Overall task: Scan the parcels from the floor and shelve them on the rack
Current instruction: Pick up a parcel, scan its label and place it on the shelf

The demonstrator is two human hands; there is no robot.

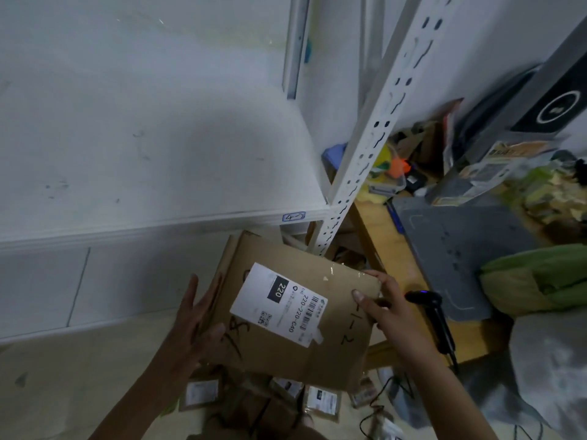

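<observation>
1. You hold one cardboard parcel (286,312) in the lower centre of the frame. It is tilted, just below the front edge of the rack shelf (152,160) that fills the upper left.
2. Your left hand (197,322) lies flat against the parcel's left side, fingers straight and slightly spread, pressing rather than curling round it.
3. Your right hand (384,309) grips the parcel's right edge, with the thumb on the top face and the fingers wrapped over the far corner.
4. The parcel is a plain brown box, flat and creased. It carries one white label (279,304) with "220" in a dark block, barcodes and a QR code. Black marker writing sits on both sides of the label.
5. Below the parcel, at the bottom centre, more small parcels (320,403) lie on the floor. At least four white labels show, though the dim light makes an exact count uncertain.
6. One black handheld scanner (435,315) lies on the wooden table (390,249) at the right, just beside your right hand.
7. One white perforated rack post (374,128) runs diagonally through the upper centre, and the shelf edge carries one small handwritten tag (293,216).
</observation>
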